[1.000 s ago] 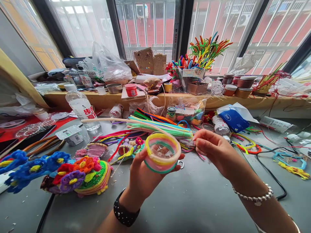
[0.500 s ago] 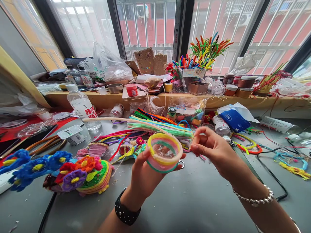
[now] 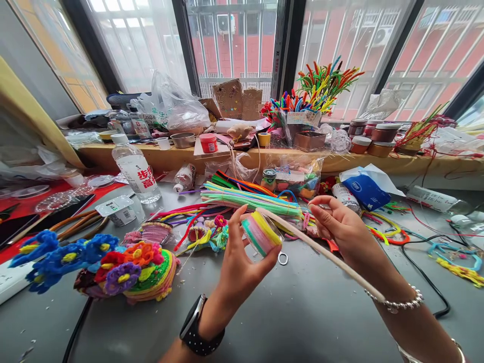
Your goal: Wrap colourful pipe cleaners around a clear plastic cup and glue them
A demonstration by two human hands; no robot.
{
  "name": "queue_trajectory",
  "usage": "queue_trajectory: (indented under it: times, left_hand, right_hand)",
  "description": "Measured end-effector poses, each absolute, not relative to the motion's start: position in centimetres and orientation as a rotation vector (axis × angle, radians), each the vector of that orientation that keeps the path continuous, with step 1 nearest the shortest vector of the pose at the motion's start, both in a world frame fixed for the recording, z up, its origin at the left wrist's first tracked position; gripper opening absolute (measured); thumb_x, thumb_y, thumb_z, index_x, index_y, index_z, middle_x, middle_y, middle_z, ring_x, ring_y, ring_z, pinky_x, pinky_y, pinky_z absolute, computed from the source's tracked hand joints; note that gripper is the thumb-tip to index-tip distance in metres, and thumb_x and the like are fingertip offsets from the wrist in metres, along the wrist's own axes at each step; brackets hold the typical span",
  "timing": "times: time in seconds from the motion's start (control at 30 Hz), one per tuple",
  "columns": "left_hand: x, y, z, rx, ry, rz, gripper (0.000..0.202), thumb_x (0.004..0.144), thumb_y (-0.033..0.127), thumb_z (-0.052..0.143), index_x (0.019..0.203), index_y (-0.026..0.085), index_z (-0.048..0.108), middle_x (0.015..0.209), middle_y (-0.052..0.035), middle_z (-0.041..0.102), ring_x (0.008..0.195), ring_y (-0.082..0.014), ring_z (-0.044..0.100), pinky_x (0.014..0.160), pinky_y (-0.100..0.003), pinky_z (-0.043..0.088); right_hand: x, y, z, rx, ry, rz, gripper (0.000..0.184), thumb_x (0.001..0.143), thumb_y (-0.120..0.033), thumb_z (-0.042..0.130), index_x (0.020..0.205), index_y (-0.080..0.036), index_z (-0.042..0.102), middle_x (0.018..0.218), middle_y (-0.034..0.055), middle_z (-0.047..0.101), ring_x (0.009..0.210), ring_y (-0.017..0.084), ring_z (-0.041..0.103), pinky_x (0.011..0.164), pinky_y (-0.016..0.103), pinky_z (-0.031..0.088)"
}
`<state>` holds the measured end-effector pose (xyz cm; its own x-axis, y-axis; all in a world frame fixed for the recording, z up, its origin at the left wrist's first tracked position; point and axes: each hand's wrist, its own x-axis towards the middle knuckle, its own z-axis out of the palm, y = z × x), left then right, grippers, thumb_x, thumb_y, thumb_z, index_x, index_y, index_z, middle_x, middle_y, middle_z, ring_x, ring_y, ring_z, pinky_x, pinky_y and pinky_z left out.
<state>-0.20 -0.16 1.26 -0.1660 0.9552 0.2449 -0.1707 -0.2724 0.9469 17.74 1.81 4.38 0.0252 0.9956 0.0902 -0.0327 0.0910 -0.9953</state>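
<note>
My left hand (image 3: 245, 264) is closed around a small clear plastic cup (image 3: 278, 224) wrapped in bands of teal, pink and yellow fuzzy pipe cleaner. The cup is tipped on its side. From its rim a cream pipe cleaner (image 3: 325, 251) stretches down to the right, passing in front of my right wrist. My right hand (image 3: 342, 229) is raised to the right of the cup, apart from it, thumb and fingertips pinched together. I cannot make out anything between them. Under the cup, a small silver ring (image 3: 283, 258) lies on the grey table (image 3: 298, 312).
Pipe-cleaner flowers (image 3: 123, 277) sit at the left. Behind the cup lies a bundle of pastel pipe cleaners (image 3: 249, 199). A water bottle (image 3: 136, 171) stands back left. A blue packet (image 3: 366, 186) and a black cable (image 3: 427, 275) are on the right. Jars line the wooden sill (image 3: 227, 161).
The cup has turned from rim-up onto its side in my left hand. The cream pipe cleaner's free end has swung from the left to the right. My right hand has shifted slightly right and up.
</note>
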Motion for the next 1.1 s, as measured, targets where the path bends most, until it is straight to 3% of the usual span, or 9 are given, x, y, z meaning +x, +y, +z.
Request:
queue_trajectory:
  times: [0.1, 0.17, 0.27, 0.43, 0.67, 0.73, 0.83, 1.0, 1.1]
  left_hand:
    - [-0.4, -0.3, 1.3, 1.285, 0.985, 1.638, 0.072, 0.054, 0.012, 0.077, 0.12, 0.024, 0.049, 0.122, -0.0063, 0.048, 0.118, -0.0268, 0.04, 0.1, -0.033, 0.029]
    - [-0.6, -0.3, 1.4, 1.44, 1.02, 1.532, 0.067, 0.057, 0.014, 0.075, 0.119, 0.025, 0.05, 0.123, -0.0071, 0.048, 0.117, -0.028, 0.04, 0.101, -0.036, 0.028]
    - [-1.0, -0.4, 1.6, 1.483, 1.054, 1.392, 0.06, 0.061, 0.02, 0.074, 0.116, 0.025, 0.05, 0.119, -0.0074, 0.051, 0.109, -0.0271, 0.048, 0.095, -0.038, 0.036]
    - [-1.0, -0.1, 1.9, 1.183, 0.862, 1.363, 0.058, 0.06, 0.028, 0.074, 0.111, 0.021, 0.049, 0.104, -0.0049, 0.061, 0.098, -0.0223, 0.057, 0.086, -0.033, 0.044]
    - [-0.9, 0.1, 1.2, 1.323, 1.015, 1.363, 0.065, 0.065, 0.032, 0.071, 0.121, 0.021, 0.041, 0.119, -0.0096, 0.055, 0.108, -0.0253, 0.053, 0.088, -0.036, 0.044]
    - [-0.8, 0.1, 0.5, 1.604, 1.141, 1.466, 0.07, 0.065, 0.028, 0.071, 0.125, 0.024, 0.036, 0.129, -0.0103, 0.046, 0.118, -0.0265, 0.046, 0.093, -0.038, 0.04]
    - [-0.6, 0.1, -0.3, 1.92, 1.148, 1.638, 0.074, 0.067, 0.022, 0.071, 0.129, 0.028, 0.031, 0.131, -0.0087, 0.044, 0.122, -0.0243, 0.042, 0.1, -0.038, 0.034]
    - [-0.7, -0.1, -0.3, 2.014, 1.081, 1.674, 0.075, 0.067, 0.019, 0.071, 0.13, 0.03, 0.031, 0.128, -0.0072, 0.044, 0.122, -0.0236, 0.041, 0.103, -0.037, 0.03]
    - [-1.0, -0.2, 0.0, 1.841, 0.927, 1.535, 0.085, 0.063, 0.022, 0.075, 0.132, 0.033, 0.028, 0.138, -0.0062, 0.035, 0.128, -0.0261, 0.034, 0.107, -0.039, 0.026]
  right_hand:
    - [18.0, 1.7, 4.6, -1.146, -1.235, 1.057, 0.035, 0.067, -0.041, 0.074, 0.092, -0.022, 0.058, 0.068, -0.0029, 0.06, 0.06, 0.009, 0.05, 0.051, 0.018, 0.041]
    - [18.0, 1.7, 4.8, -1.173, -1.269, 1.03, 0.037, 0.066, -0.04, 0.074, 0.095, -0.022, 0.06, 0.08, 0.0005, 0.064, 0.071, 0.012, 0.056, 0.062, 0.022, 0.048]
    - [18.2, 1.6, 5.0, -1.23, -1.303, 1.049, 0.041, 0.069, -0.046, 0.07, 0.1, -0.022, 0.06, 0.07, 0.0011, 0.065, 0.07, 0.015, 0.06, 0.063, 0.026, 0.05]
    - [19.4, 1.6, 5.3, -1.339, -1.384, 0.843, 0.039, 0.068, -0.048, 0.069, 0.096, -0.021, 0.063, 0.099, 0.006, 0.067, 0.09, 0.02, 0.062, 0.065, 0.025, 0.051]
    - [18.5, -0.3, 5.1, -1.421, -1.619, 0.848, 0.034, 0.076, -0.053, 0.059, 0.082, -0.02, 0.066, 0.081, 0.0041, 0.068, 0.07, 0.017, 0.06, 0.057, 0.026, 0.046]
    - [17.4, -0.8, 4.9, -1.332, -1.701, 0.853, 0.032, 0.078, -0.049, 0.058, 0.088, -0.021, 0.067, 0.086, 0.0045, 0.068, 0.076, 0.017, 0.06, 0.062, 0.027, 0.046]
    - [15.9, -0.9, 4.7, -1.176, -1.813, 0.845, 0.025, 0.081, -0.042, 0.058, 0.095, -0.024, 0.068, 0.096, 0.0045, 0.065, 0.086, 0.018, 0.058, 0.065, 0.027, 0.045]
    - [15.2, -0.4, 4.8, -1.045, -1.866, 0.835, 0.019, 0.082, -0.037, 0.059, 0.084, -0.022, 0.069, 0.092, 0.0053, 0.063, 0.087, 0.018, 0.057, 0.07, 0.03, 0.045]
    - [15.9, -0.2, 5.3, -0.978, -1.94, 0.811, 0.016, 0.083, -0.035, 0.059, 0.08, -0.021, 0.068, 0.094, 0.0056, 0.062, 0.09, 0.019, 0.057, 0.075, 0.031, 0.046]
